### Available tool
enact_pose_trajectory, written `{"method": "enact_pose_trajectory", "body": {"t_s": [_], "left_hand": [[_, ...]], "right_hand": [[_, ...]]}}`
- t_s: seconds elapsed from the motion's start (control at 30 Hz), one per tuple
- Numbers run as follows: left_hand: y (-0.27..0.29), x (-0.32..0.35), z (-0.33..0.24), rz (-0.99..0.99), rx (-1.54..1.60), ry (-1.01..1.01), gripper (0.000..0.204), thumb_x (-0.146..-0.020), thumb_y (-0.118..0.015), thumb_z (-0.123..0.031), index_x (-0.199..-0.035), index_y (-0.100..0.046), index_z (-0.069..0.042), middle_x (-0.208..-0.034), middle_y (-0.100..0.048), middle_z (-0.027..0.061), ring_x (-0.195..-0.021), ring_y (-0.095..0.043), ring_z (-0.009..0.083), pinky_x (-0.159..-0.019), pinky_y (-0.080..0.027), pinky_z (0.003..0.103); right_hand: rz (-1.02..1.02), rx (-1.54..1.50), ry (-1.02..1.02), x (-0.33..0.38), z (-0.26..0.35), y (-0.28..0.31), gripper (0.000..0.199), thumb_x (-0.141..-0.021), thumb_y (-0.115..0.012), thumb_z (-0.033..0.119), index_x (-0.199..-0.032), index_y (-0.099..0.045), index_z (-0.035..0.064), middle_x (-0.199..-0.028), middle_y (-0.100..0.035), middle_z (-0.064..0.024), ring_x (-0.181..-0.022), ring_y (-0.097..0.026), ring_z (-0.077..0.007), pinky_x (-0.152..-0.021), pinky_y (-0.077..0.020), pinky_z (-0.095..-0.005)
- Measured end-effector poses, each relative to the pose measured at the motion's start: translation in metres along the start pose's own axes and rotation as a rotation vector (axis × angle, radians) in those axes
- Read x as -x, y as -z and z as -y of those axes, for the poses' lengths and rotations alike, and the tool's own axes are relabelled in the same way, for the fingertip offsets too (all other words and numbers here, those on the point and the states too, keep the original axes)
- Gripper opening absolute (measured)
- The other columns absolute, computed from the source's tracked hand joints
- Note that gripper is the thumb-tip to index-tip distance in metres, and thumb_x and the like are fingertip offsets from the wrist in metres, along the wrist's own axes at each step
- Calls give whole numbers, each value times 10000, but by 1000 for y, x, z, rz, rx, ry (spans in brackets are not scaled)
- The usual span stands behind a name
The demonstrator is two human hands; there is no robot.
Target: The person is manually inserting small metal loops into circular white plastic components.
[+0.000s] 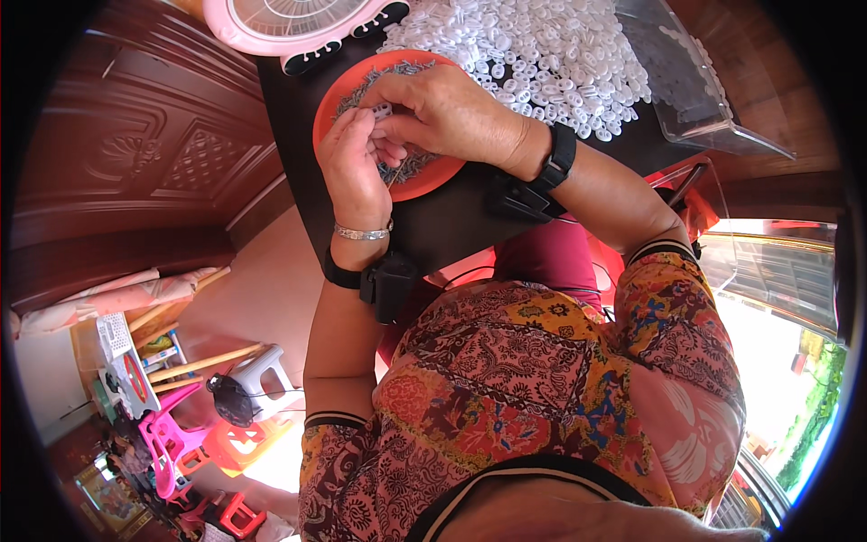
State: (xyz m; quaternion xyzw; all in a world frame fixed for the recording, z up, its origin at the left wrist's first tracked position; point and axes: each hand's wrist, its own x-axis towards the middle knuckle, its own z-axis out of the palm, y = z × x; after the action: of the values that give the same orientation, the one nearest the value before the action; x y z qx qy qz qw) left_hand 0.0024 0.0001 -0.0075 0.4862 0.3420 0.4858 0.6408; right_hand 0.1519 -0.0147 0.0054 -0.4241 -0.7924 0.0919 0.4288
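My left hand and my right hand meet over an orange-red round dish. Between their fingertips is a small white plastic piece with holes, mostly covered by the fingers. Both hands are closed, with thumbs and fingers pinched together around it. In the dish under them lie many small grey screws, partly hidden by my hands. Just beyond my right hand spreads a large heap of small white oval plastic pieces with holes.
A pink-framed fan lies at the far left of the black table. To the right of the heap stands a clear plastic box. Stools, among them a white one, are on the floor at left, beside carved wood panelling.
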Motion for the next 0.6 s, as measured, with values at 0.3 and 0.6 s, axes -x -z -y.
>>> {"method": "enact_pose_trajectory", "body": {"t_s": [0.3,0.6], "left_hand": [[-5,0,0,25,13,-35,232,-896,-471,-167,-791,-584,6,-623,-576,65,-512,-506,116,-489,-377,223],[-1,0,1,24,-9,-81,234,-904,-480,-199,-850,-590,0,-672,-576,63,-536,-508,111,-498,-376,219]], "right_hand": [[-20,-79,11,1,0,3,122,-784,-654,107,-874,-591,55,-649,-626,-58,-623,-642,-225,-583,-502,-303],[-153,86,20,-4,7,34,189,-751,-687,109,-928,-642,62,-798,-653,-115,-708,-639,-281,-643,-513,-338]]}}
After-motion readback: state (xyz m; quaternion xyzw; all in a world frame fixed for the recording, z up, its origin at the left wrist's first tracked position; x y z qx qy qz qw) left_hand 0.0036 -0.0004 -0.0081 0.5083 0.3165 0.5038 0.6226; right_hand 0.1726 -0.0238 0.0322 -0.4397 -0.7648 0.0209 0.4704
